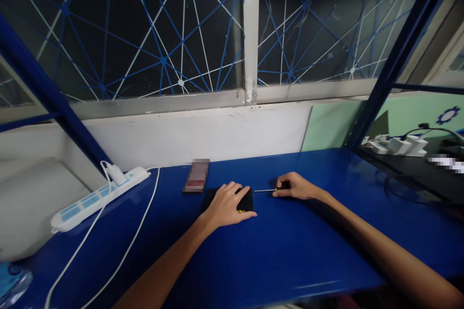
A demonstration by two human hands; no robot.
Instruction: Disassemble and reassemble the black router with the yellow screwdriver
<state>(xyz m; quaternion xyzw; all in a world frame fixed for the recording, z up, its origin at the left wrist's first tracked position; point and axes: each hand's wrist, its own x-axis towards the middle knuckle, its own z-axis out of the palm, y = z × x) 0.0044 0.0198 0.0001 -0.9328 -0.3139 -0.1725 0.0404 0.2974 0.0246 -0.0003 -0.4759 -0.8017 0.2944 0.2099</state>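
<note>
My left hand [228, 203] is laid across a flat black case [248, 200] on the blue table, its fingers over the far side and its thumb along the near edge. A bit of yellow shows on the case beneath the palm; the rest of that area is covered. Between the thumb and fingers of my right hand [293, 186] is a screwdriver [264, 190] with a thin metal shaft and a dark handle with some yellow. The shaft points left, its tip close to the right edge of the case. Whether the tip touches the case I cannot tell.
A phone-like slab [196, 176], blurred out, lies behind the case. On the left, a white power strip [97, 198] trails a white cable [139, 229] over the blue table [290, 256]. Chargers [406, 146] sit on a dark surface at right. Blue frame posts flank the table.
</note>
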